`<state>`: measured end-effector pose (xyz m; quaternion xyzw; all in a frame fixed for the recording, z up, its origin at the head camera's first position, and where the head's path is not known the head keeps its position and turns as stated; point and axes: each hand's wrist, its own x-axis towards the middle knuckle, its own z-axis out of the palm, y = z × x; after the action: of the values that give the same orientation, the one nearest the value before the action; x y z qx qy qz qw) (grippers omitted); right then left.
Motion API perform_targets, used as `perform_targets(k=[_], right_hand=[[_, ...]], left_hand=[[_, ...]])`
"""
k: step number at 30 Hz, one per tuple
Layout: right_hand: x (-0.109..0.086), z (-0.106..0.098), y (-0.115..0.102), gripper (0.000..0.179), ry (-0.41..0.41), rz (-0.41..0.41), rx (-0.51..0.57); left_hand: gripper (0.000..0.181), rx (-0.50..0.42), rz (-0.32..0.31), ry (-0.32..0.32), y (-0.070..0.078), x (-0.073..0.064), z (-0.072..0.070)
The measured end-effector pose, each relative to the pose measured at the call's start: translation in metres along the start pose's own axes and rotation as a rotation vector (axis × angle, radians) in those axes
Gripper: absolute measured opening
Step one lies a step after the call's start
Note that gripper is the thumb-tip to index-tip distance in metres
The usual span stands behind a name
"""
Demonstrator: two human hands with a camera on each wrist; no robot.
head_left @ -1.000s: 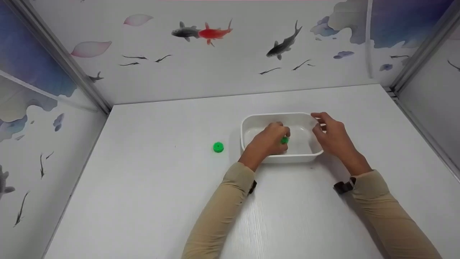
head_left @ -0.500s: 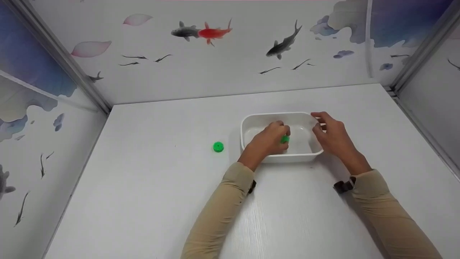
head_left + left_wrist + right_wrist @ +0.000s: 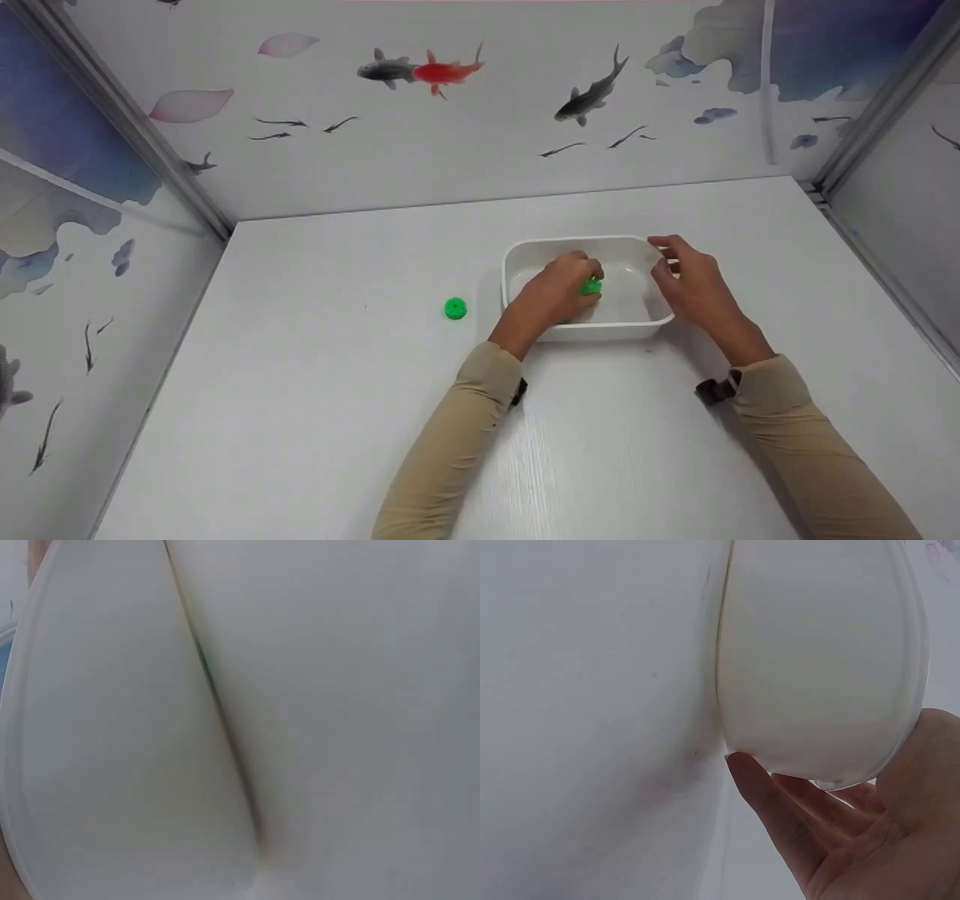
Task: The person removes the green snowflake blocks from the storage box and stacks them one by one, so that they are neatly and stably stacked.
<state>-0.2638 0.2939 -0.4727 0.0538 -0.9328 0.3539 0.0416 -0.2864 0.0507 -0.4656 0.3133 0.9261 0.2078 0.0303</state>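
Observation:
My left hand (image 3: 559, 289) reaches over the near-left rim of a white rectangular plastic container (image 3: 607, 330). Its curled fingers hold a small bright green piece (image 3: 591, 286) inside, mostly covered by the fingers. A second green piece (image 3: 455, 308), round with a notched edge and a small central hole, lies on the table left of the container. My right hand (image 3: 694, 281) grips the container's right end, thumb at the rim. In the right wrist view, fingers (image 3: 776, 814) reach round the outer wall, one tip at the base. The left wrist view shows only the container's outer wall (image 3: 127, 727) and table.
The white tabletop (image 3: 300, 390) extends around the container. A back panel (image 3: 480, 157) printed with fish and petals stands behind it, with side panels left and right. Black straps or devices (image 3: 718, 390) sit at both wrists.
My left hand and forearm have shifted slightly left, and the green piece in its fingers has turned and moved a little with them. The right hand, container and loose green piece stay put.

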Motion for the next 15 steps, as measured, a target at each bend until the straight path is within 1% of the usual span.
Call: perform_targets(k=[3,6,15], right_hand=[[0.000,-0.001,0.000,0.049,-0.002,0.001,0.000],[0.000,-0.002,-0.001,0.049,-0.005,0.006,0.004],[0.000,-0.002,-0.002,0.050,-0.024,0.020,0.012]], left_hand=[[0.034,-0.026,-0.006,0.008,0.000,-0.003,-0.003],[0.035,-0.041,0.007,0.021,0.000,-0.006,-0.006],[0.036,-0.023,0.065,0.103,-0.002,-0.022,-0.013]])
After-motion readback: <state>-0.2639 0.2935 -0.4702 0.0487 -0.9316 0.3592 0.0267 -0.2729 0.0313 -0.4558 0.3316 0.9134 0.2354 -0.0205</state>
